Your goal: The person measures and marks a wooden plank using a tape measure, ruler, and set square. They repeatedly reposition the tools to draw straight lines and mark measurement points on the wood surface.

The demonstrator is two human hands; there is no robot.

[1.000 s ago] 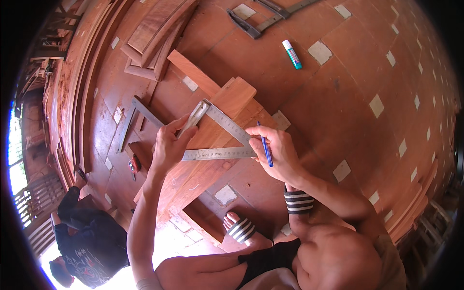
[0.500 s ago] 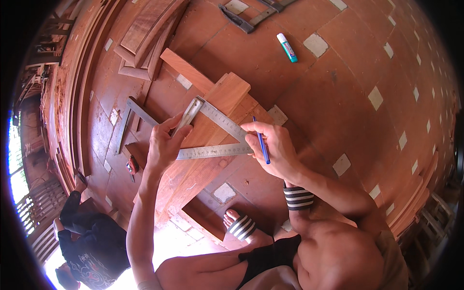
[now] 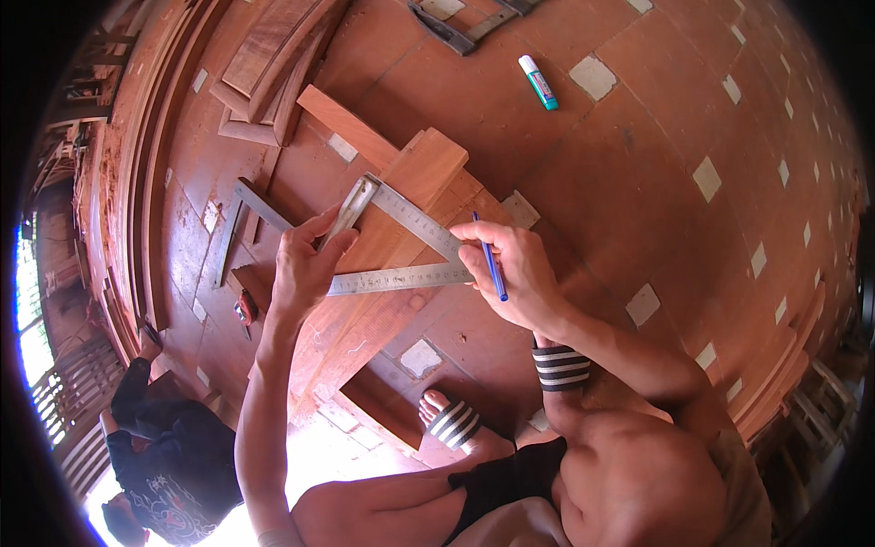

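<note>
A metal triangular set square (image 3: 401, 279) with ruled edges lies across a reddish-brown wooden piece (image 3: 427, 164). My left hand (image 3: 303, 264) grips its thick stock between thumb and fingers. My right hand (image 3: 518, 278) is at the opposite corner of the square, its fingertips touching it. A blue pen (image 3: 492, 264) sticks up slantwise between the fingers of that hand. Under the square, the wooden piece rests on other timber (image 3: 342, 342), which bears a short pale mark. My palms and the pen's tip are hard to make out.
Left of my left hand are another square (image 3: 260, 202) and a red tape measure (image 3: 244, 308). Panelled wood (image 3: 264, 64), a glue stick (image 3: 538, 84) and a clamp (image 3: 447, 29) lie farther off on the tiled floor. A person in dark clothing (image 3: 173, 465) crouches at lower left.
The whole view has shifted very slightly. Both hands keep their hold, and the set square and pen stay in the same place on the wood.
</note>
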